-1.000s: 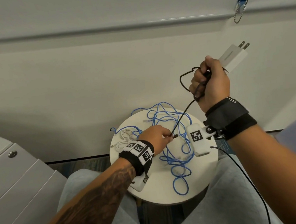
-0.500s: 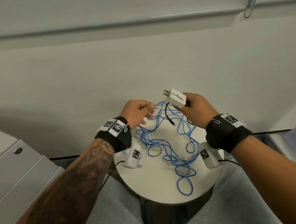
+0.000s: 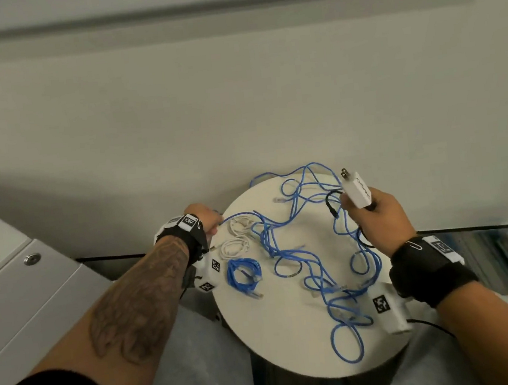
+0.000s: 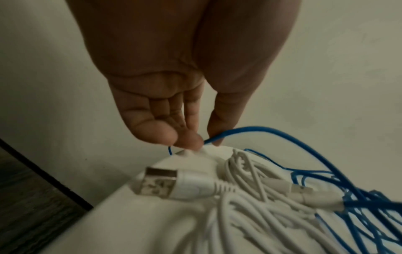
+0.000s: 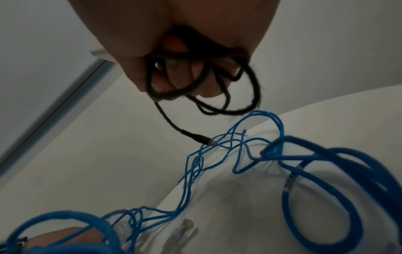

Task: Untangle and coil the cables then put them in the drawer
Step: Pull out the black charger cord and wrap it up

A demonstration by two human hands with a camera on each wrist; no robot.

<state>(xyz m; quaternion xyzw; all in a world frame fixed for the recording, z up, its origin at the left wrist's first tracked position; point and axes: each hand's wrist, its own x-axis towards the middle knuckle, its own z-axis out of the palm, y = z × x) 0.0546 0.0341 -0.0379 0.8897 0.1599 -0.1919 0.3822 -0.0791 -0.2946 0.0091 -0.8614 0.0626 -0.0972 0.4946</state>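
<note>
The left hand [image 3: 210,220], at the table's [image 3: 294,345] left edge in the head view, pinches a strand of the loose blue cable [image 3: 303,253] between thumb and fingertips [image 4: 191,139]. The right hand [image 3: 374,217], at the upper right of the table, is closed around a white plug adapter [image 3: 356,190] and several gathered loops of its black cable [image 5: 206,89], whose free tip hangs down into the blue strands.

From the left hand's pinch the blue cable runs rightward across the table and sprawls toward the lower right, so the left hand is nearer its end; drawing it leftward looks the likely way to free it.

Just below the left hand lie two coiled white cables [image 3: 236,241] and one coiled blue cable [image 3: 244,273]. The drawer unit [image 3: 20,279] stands at the far left, shut.
</note>
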